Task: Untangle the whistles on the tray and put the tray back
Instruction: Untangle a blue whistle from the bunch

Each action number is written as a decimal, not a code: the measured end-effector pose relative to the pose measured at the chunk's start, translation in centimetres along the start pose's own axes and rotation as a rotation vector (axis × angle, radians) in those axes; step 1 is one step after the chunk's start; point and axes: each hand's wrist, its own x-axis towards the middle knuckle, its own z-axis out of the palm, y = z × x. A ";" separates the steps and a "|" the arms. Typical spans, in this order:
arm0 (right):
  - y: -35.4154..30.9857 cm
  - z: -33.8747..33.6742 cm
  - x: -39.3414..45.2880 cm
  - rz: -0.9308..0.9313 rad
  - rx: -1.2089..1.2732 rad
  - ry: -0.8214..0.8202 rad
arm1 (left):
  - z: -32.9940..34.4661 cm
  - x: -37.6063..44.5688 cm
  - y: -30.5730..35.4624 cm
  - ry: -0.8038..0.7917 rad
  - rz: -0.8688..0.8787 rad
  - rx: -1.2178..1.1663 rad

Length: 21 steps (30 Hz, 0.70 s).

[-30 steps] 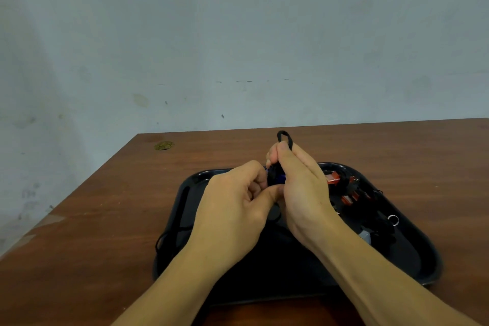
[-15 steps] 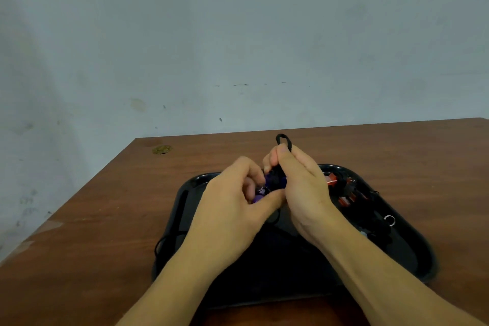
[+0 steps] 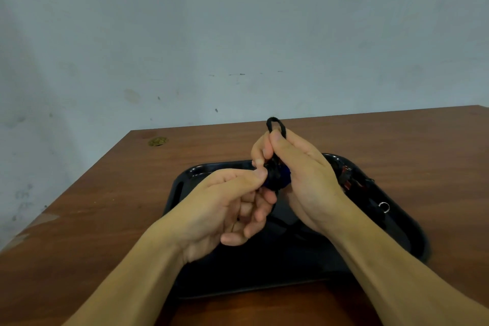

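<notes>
While both hands worked above it, brown counter (image 3: 111,206) carried black tray (image 3: 185,180) near front edge. Left hand (image 3: 225,209) pinched dark blue whistle (image 3: 277,180) between thumb and forefinger, above tray. Right hand (image 3: 299,174) pinched black cord (image 3: 275,126), loop standing above fingertips. Red whistles (image 3: 349,180) and metal ring (image 3: 383,206) lay on tray, right side.
</notes>
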 end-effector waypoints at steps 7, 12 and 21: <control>0.0 -0.5 -0.2 0.062 -0.121 0.038 | 0.2 0.2 0.2 0.067 0.114 0.138; -0.1 -1.2 0.3 0.058 -0.353 0.076 | 0.3 0.3 0.4 0.203 0.231 0.320; -1.1 -2.6 0.4 0.301 -0.234 -0.045 | 0.6 0.0 0.3 0.161 0.388 0.509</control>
